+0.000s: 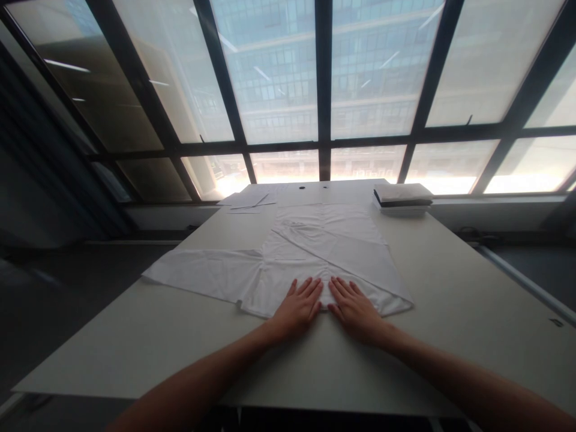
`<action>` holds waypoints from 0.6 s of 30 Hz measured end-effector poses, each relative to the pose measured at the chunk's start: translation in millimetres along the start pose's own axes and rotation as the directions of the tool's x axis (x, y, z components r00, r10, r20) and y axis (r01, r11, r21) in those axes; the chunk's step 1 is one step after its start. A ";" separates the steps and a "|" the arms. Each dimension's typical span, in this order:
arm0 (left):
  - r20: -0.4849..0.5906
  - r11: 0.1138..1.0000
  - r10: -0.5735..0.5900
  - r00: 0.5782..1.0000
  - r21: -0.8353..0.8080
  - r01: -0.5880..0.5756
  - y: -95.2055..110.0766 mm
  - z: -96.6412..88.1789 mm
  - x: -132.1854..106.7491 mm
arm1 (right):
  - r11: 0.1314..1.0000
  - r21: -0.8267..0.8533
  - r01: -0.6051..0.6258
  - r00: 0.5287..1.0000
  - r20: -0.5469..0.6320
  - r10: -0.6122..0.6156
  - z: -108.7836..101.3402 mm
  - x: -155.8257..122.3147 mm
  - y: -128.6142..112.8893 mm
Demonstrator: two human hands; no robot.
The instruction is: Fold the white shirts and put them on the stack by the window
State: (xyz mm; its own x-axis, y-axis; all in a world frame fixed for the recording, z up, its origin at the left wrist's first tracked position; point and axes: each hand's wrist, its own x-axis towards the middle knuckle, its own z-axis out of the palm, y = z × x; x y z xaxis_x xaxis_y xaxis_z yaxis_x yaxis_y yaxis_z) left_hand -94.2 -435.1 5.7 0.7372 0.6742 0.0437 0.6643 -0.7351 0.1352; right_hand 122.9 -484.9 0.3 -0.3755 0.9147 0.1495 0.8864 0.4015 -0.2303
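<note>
**Flat hands on a white garment at a window-side table**

The left fingers (310,287) and the right fingers (344,287) lie straight and slightly fanned, pinching nothing, with their pads pressed down on cloth. The left hand (299,306) and the right hand (355,309) rest palm-down side by side, thumbs nearly touching, on the near hem of a white garment (324,246). Both bare forearms run in from six o'clock.

The garment lies flat in the middle of the table (450,288) and stretches away from the hands toward twelve o'clock. One part is folded diagonally across its body, and a wide flap reaches out toward nine o'clock, close to the table's left edge.

The table is a pale, matte, plain surface. At about one o'clock from the hands, on the far right corner, sits a stack of folded cloths (402,199), light with a dark layer in it. At eleven o'clock, along the far edge, lie a few loose paper sheets (247,201).

Beyond the far edge, a wall of tall windows (270,78) in dark frames fills the upper view and shows a glass-fronted building outside. The lower panes glow brightly. The floor on either side of the table is dim.
</note>
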 end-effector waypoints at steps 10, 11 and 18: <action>0.068 0.986 -0.163 0.984 -0.028 0.165 -16.3 -4.4 -2.9 | 0.987 -0.022 -0.160 0.986 0.051 0.161 -5.8 -1.4 8.0; 0.069 0.984 -0.173 0.982 -0.027 0.175 -17.0 -4.8 -2.6 | 0.984 -0.030 -0.178 0.983 0.041 0.179 -5.5 -1.5 9.2; -0.100 0.986 -0.160 0.982 0.031 0.164 -4.1 -15.7 -1.2 | 0.992 -0.014 -0.122 0.986 -0.113 0.120 -6.6 -0.2 4.5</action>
State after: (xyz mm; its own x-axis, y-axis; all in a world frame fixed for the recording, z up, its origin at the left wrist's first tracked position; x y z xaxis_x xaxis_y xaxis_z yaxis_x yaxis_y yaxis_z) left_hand -99.8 -431.8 20.6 0.6049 0.7871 0.1205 0.7799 -0.6162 0.1099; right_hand 128.8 -483.6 5.6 -0.2335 0.9452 0.2280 0.9295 0.2859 -0.2332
